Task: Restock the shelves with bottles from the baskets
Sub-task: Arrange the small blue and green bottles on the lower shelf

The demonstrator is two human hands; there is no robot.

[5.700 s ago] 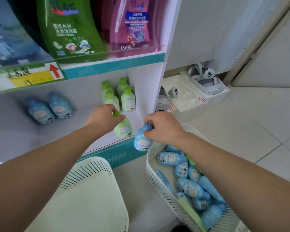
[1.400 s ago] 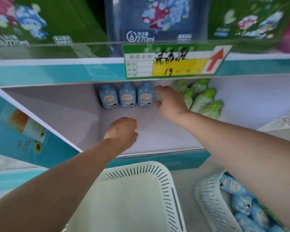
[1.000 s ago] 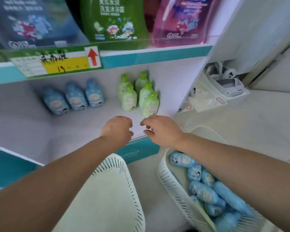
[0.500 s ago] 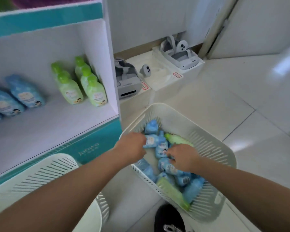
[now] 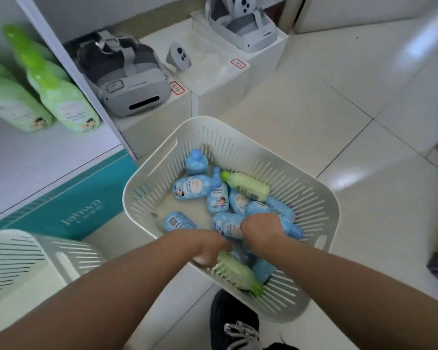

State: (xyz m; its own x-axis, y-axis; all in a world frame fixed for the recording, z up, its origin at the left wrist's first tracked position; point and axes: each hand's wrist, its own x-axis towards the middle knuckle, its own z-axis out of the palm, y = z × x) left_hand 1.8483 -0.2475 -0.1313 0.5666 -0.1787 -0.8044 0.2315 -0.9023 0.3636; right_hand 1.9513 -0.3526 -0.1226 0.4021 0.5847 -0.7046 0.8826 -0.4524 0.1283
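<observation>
A white slotted basket (image 5: 311, 198) on the floor holds several blue bottles (image 5: 192, 189) and two green ones. My left hand (image 5: 208, 248) is low at the basket's near side, closed around the base of a green bottle (image 5: 235, 272) lying there. My right hand (image 5: 262, 227) reaches into the pile, its fingers wrapped on a blue bottle (image 5: 226, 224); the fingertips are hidden. Another green bottle (image 5: 247, 185) lies on top at the far side. On the white shelf (image 5: 36, 157) at the left stand green bottles (image 5: 66, 102).
A second white basket (image 5: 23, 261) sits at the lower left, below the shelf's teal front (image 5: 68, 210). White boxes with grey headsets (image 5: 127, 79) and a controller stand behind the basket. My dark shoe (image 5: 235, 322) is just below the basket. Tiled floor spreads to the right.
My view has dropped from the shelf to the basket. Both hands have moved from the shelf edge down into the basket and closed on bottles near its front.
</observation>
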